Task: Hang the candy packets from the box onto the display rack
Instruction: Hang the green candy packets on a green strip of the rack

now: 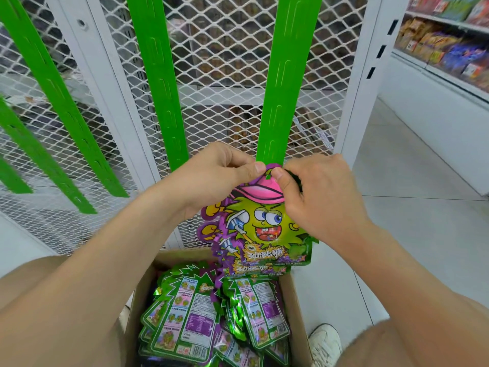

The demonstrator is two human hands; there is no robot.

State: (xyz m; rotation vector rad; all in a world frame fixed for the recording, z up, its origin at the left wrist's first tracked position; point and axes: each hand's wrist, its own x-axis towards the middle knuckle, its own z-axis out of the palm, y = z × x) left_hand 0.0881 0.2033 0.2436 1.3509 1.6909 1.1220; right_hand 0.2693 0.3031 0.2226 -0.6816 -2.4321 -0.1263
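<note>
A green and purple candy packet with a cartoon face in a pink cap hangs between my hands. My left hand pinches its top edge from the left and my right hand pinches it from the right, beside the small hang hole. The packet's top touches the lower end of a green hanging strip on the white mesh rack. At least one more packet shows behind the held one. Below, an open cardboard box holds several packets lying face down.
Two more green strips hang on the mesh panel to the left. A store shelf with snack packs stands at the right. My white shoe rests on the tiled floor beside the box.
</note>
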